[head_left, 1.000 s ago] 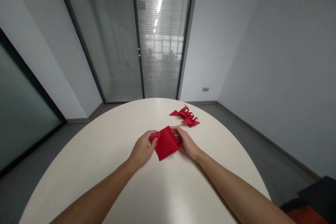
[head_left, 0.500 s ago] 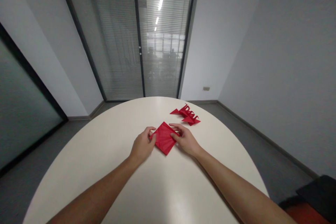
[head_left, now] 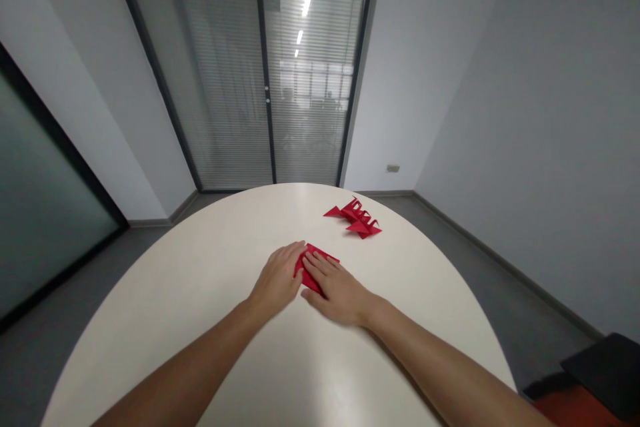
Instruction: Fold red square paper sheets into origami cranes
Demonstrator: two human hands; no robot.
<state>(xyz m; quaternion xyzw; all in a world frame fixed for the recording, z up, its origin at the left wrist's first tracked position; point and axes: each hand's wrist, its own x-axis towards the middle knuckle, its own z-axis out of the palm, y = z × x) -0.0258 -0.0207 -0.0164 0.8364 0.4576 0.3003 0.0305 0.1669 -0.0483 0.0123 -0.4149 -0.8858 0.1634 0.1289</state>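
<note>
A folded sheet of red origami paper (head_left: 311,282) lies on the table between my hands, partly hidden under them. My left hand (head_left: 277,280) holds its left edge, fingers along the far side and thumb at the near side. Flat on top of the paper rests my right hand (head_left: 341,290), fingers stretched out and thumb apart, pressing on it. Just beyond, to the right, sits a cluster of several red folded paper cranes (head_left: 357,219), touched by neither hand.
The round white table (head_left: 200,293) carries the paper and the cranes. Behind it stand a glass partition with blinds (head_left: 225,80) and grey walls. A black and red item (head_left: 600,380), perhaps a chair, is at the lower right.
The red paper has gone from a full diamond to a smaller shape, seemingly folded over. My right hand has moved from pinching its right corner to lying flat on it.
</note>
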